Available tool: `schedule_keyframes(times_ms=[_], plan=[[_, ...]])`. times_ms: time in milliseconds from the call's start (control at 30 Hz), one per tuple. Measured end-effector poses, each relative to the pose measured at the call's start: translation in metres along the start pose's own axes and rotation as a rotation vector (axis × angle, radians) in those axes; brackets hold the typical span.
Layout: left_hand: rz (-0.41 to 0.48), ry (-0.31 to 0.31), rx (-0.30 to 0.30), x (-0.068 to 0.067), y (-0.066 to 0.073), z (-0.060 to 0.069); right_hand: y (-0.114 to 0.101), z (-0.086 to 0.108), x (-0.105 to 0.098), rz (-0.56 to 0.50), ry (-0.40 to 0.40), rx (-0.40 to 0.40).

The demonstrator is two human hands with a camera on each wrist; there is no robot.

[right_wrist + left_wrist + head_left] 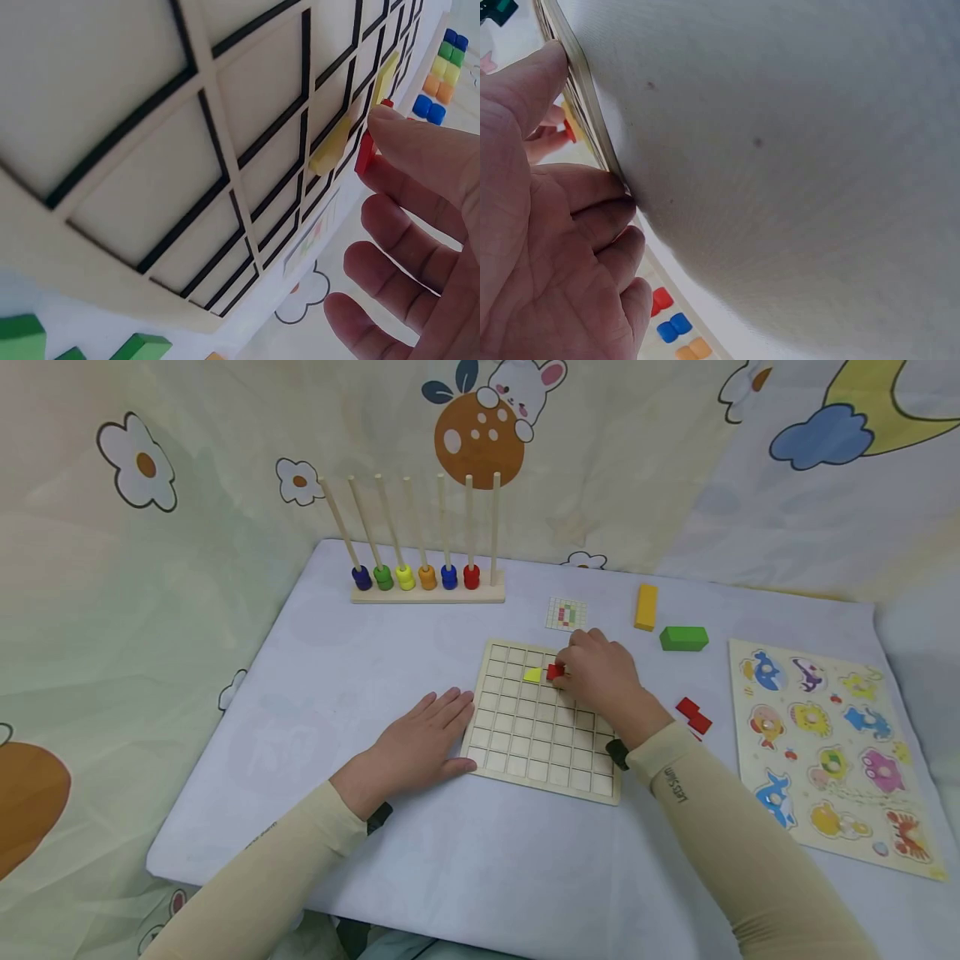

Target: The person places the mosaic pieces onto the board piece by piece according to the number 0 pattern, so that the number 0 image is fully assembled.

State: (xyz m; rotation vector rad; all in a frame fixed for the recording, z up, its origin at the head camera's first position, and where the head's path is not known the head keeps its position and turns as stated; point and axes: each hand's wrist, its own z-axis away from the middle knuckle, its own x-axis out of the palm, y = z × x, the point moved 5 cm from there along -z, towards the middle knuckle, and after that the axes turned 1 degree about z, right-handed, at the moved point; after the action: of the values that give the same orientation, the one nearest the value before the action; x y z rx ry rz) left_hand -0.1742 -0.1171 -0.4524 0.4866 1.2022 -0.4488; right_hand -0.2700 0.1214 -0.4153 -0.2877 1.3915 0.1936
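A wooden grid board lies on the table. My left hand rests at its left edge with straight fingers, the thumb touching the lower left corner; the left wrist view shows the thumb and fingertips along the board's side. Over the upper part of the grid, my right hand pinches a small red tile between thumb and index finger. Left of that tile, a yellow tile sits on the board. A second yellow tile shows in the right wrist view; in the head view the hand hides it.
Behind the board lie a pattern card, a yellow block and a green block. Red tiles lie to the right, beside an animal puzzle board. A peg-and-bead rack stands at the back.
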Motion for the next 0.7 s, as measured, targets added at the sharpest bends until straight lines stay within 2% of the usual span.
schedule_keyframes(times_ms=[700], plan=[[-0.001, 0.009, 0.007, -0.0022, 0.001, 0.0015, -0.0047, -0.0047, 0.0076, 0.011, -0.024, -0.005]])
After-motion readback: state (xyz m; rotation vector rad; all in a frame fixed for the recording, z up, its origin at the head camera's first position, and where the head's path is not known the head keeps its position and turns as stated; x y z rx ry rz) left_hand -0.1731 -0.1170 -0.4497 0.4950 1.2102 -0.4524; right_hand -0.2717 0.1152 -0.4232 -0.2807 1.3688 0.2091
